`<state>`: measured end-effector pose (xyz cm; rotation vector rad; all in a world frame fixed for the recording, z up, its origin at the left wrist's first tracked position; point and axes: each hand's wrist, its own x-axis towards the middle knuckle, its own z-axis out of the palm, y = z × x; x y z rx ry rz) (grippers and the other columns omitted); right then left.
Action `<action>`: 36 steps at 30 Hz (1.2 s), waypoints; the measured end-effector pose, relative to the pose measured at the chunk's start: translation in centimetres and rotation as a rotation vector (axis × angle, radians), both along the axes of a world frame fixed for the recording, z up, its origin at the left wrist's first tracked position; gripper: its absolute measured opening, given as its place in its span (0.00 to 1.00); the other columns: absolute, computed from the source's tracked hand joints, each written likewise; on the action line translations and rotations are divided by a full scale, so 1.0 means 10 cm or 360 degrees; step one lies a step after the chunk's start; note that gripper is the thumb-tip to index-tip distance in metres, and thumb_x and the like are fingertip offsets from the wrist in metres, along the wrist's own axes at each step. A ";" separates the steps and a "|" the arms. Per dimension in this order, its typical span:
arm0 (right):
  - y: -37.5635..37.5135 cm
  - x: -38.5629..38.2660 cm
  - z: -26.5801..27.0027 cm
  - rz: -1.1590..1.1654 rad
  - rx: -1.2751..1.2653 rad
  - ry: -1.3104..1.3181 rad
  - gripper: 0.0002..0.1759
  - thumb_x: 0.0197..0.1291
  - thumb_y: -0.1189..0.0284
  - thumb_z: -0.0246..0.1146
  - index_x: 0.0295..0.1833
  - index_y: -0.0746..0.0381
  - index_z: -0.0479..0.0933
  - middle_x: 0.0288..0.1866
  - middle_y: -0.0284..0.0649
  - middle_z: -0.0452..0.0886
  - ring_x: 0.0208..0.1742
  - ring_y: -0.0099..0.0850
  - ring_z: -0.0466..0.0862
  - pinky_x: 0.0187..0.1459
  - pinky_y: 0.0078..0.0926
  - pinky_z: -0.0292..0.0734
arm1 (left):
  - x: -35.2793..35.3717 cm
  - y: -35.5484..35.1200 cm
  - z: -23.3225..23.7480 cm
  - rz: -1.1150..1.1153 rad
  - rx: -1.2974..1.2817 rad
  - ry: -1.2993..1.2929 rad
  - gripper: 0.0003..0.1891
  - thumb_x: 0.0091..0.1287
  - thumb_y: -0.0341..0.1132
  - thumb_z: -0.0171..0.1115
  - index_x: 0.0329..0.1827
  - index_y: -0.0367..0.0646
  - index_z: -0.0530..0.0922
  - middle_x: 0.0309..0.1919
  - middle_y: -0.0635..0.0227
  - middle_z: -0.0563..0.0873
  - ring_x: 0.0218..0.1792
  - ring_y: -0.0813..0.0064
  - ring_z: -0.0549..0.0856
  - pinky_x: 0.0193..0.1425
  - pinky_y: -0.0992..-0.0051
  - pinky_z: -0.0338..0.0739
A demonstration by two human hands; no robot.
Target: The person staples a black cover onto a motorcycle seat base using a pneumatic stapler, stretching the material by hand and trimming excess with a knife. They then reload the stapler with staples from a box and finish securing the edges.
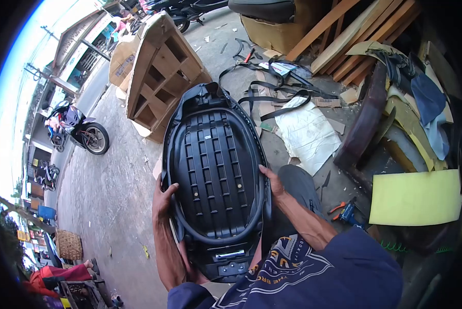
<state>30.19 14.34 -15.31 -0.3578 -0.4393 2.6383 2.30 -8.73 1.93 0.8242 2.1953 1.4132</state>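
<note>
A black motorcycle seat (218, 170) lies with its ribbed plastic underside facing up, close to my body. My left hand (164, 198) is closed round its left edge, thumb on the rim. On the opposite edge my right hand (273, 181) grips the rim, its thumb also on top. Black cover material shows along the seat's sides and at its far end. A metal bracket (233, 269) sits at the near end. Pink material (185, 260) shows beneath the seat.
A cardboard-and-wood frame (164, 72) stands beyond the seat. Black straps (272, 98) and a white sheet (308, 131) lie at right, with yellow foam (415, 198), a blue tool (348, 212) and wooden planks (365, 41). A motorcycle (82, 129) stands at left.
</note>
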 end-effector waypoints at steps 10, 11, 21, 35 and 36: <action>1.21 -0.66 1.09 0.0364 0.0038 0.0870 0.39 0.80 0.47 0.57 0.84 0.59 0.59 0.81 0.45 0.71 0.77 0.40 0.76 0.77 0.45 0.72 | 1.55 -0.02 1.31 -0.0128 0.0560 0.1167 0.46 0.79 0.66 0.40 0.86 0.35 0.59 0.83 0.46 0.64 0.85 0.49 0.59 0.87 0.50 0.50; 1.22 -0.59 1.15 0.0455 0.0011 0.0923 0.39 0.79 0.48 0.57 0.84 0.59 0.60 0.81 0.46 0.71 0.77 0.41 0.76 0.77 0.46 0.72 | 1.74 0.03 1.49 -0.0197 0.0476 0.1465 0.47 0.77 0.70 0.42 0.84 0.37 0.63 0.83 0.46 0.65 0.84 0.47 0.61 0.85 0.49 0.51; 0.22 0.60 0.30 -0.0258 0.2009 -0.0974 0.36 0.74 0.54 0.61 0.81 0.57 0.65 0.80 0.47 0.71 0.77 0.48 0.76 0.76 0.48 0.71 | 2.22 1.23 2.24 -0.0434 -0.0154 0.1791 0.28 0.81 0.57 0.53 0.59 0.40 0.85 0.47 0.49 0.88 0.47 0.51 0.89 0.55 0.57 0.81; 0.75 0.36 -0.11 -0.0351 0.1598 -0.1452 0.37 0.79 0.47 0.50 0.80 0.62 0.66 0.80 0.52 0.70 0.78 0.50 0.73 0.77 0.41 0.68 | 0.10 1.39 0.80 -0.0565 -0.0652 0.0310 0.38 0.82 0.65 0.45 0.73 0.38 0.78 0.68 0.45 0.82 0.68 0.55 0.81 0.76 0.62 0.70; 0.82 0.35 -0.05 -0.0486 0.1313 -0.1303 0.39 0.80 0.45 0.47 0.82 0.64 0.64 0.82 0.53 0.68 0.80 0.49 0.70 0.79 0.40 0.65 | -0.07 1.37 0.61 -0.0496 -0.0538 -0.0023 0.38 0.83 0.63 0.44 0.76 0.36 0.75 0.72 0.48 0.80 0.71 0.59 0.78 0.78 0.64 0.67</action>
